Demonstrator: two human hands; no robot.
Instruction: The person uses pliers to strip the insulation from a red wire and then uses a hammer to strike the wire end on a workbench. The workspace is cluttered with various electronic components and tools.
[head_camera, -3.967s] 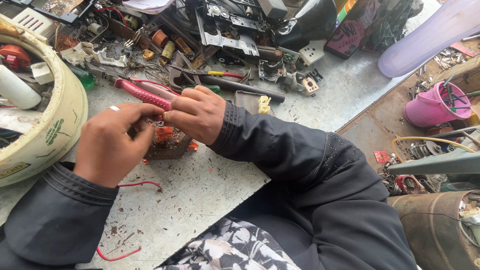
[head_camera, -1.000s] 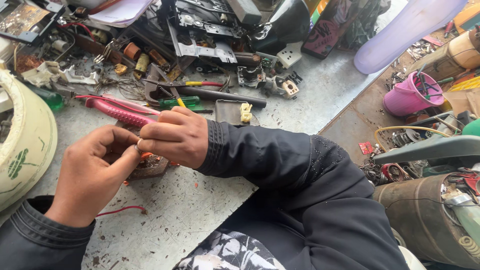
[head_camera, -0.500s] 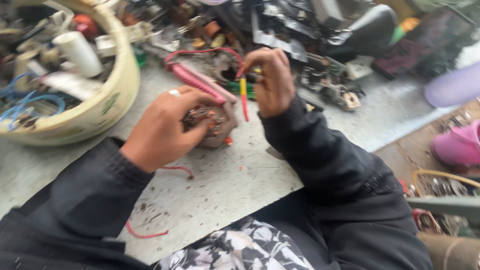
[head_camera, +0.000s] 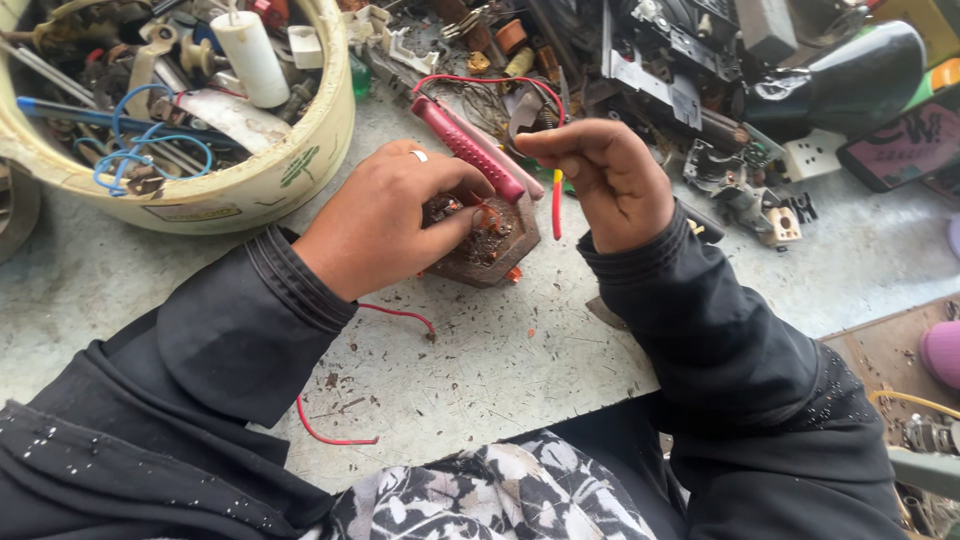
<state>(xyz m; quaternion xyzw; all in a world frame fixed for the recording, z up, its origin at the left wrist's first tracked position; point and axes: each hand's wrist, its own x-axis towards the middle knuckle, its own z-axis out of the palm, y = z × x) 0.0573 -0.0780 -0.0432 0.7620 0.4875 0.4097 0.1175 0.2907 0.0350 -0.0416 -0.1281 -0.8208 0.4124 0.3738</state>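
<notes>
My left hand (head_camera: 385, 225) presses down on a small brown circuit board (head_camera: 490, 240) lying on the grey worktop, fingers curled over its left part. My right hand (head_camera: 600, 180) is raised just right of the board and pinches a red wire (head_camera: 556, 200) with a yellow section that hangs down from the fingers. A red-handled tool (head_camera: 465, 148) lies slanted across the board's top, between both hands, with a thin red lead looping from its far end toward my right hand. Both forearms are in dark sleeves.
A cream plastic bowl (head_camera: 260, 190) full of wires, parts and a white cylinder stands at the upper left. Heaped electronic scrap (head_camera: 690, 90) fills the bench's back. Loose red wire (head_camera: 330, 435) lies by the front edge. A white socket part (head_camera: 785, 225) lies at right.
The view swung left, bringing the bowl into sight. My right hand lifted off the board and pulled the red and yellow wire upward. My left hand stayed on the board.
</notes>
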